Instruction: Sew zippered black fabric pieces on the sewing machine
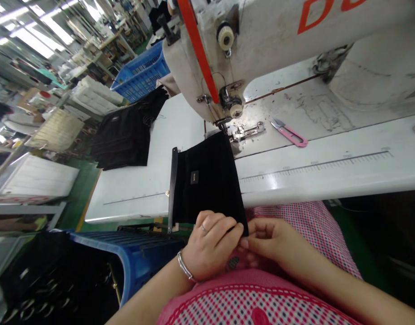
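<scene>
Left hand (210, 246) and right hand (270, 239), both pinched on the near corner of the black velvet pouch (207, 180), should keep it taut and flat toward the presser foot (228, 128) beyond them.

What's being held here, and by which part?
Both hands, left hand and right hand, pinch the black velvety fabric pouch at its near bottom corner.
</scene>
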Tool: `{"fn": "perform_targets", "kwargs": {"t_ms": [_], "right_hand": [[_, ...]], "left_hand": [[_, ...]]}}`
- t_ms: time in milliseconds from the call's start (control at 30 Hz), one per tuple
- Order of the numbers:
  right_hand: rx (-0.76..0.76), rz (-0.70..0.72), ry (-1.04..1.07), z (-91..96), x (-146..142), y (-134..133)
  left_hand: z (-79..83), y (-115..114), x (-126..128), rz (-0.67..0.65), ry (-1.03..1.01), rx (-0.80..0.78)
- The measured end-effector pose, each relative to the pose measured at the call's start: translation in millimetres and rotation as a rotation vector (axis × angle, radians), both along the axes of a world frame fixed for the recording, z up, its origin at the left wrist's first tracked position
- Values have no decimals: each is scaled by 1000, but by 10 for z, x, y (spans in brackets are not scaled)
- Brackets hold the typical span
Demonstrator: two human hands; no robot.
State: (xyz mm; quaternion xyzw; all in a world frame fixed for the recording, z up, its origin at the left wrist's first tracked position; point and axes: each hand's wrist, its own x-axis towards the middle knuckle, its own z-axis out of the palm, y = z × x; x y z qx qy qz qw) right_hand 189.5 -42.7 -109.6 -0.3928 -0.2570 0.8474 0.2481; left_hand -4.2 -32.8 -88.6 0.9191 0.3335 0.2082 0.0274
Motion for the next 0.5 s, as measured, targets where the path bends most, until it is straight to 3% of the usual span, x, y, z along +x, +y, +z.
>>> {"fn": "perform_targets", "kwargs": {"t_ms": [67, 133, 233, 333, 400, 500], "right_hand": [[36, 56, -42, 7, 14, -10], [250, 99, -224, 1, 50, -14], [860, 2, -614, -39, 130, 6], [1350, -74, -705, -105, 200, 48], [1491, -25, -684, -135, 226, 74], [1552, 23, -688, -106, 235, 110]], "left_hand": [[-28, 3, 5, -6, -28, 10], [-43, 8, 8, -9, -63, -1], [-45, 14, 12, -19, -97, -17], [-46, 18, 17, -37, -116, -43], [-49, 19, 19, -39, -140, -54], [-48, 19, 22, -44, -187, -66]]}}
